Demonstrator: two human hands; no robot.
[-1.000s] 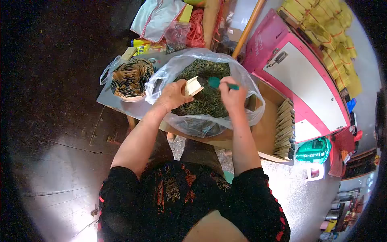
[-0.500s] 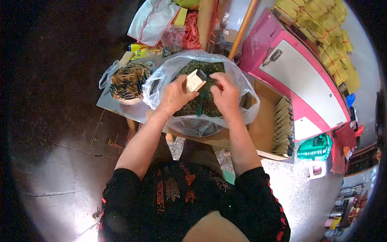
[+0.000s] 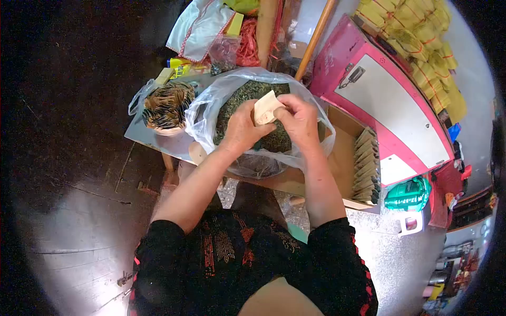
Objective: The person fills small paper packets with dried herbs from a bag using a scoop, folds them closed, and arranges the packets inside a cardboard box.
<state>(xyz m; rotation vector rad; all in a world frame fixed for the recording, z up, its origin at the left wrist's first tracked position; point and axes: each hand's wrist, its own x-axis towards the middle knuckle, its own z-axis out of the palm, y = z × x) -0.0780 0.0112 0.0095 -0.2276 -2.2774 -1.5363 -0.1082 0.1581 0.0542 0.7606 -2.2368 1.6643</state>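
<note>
Both of my hands meet over a clear plastic bag (image 3: pixel 204 111) full of dark green, crumbly dried leaf (image 3: pixel 230 109). My left hand (image 3: pixel 241 129) pinches a small pale paper packet (image 3: pixel 266 109) along its left side. On the packet's other edge, the bent fingers and thumb of my right hand (image 3: pixel 300 120) are closed. Whatever is inside the packet is hidden from this angle. A bundle of brown, dark-edged folded packets (image 3: pixel 167 102) stands left of the bag.
An open cardboard box (image 3: pixel 338 152) with a row of packets (image 3: pixel 366 164) lies to the right, beside a pink and white cabinet (image 3: pixel 392 100). Behind the bag are a white cloth (image 3: pixel 199 29), red plastic strands (image 3: pixel 250 48) and a wooden pole (image 3: pixel 316 38).
My right hand has moved in from beside the packet and now grips its edge. The packet has turned and shifted slightly right; its dark end and the green handle-like strip are out of sight.
</note>
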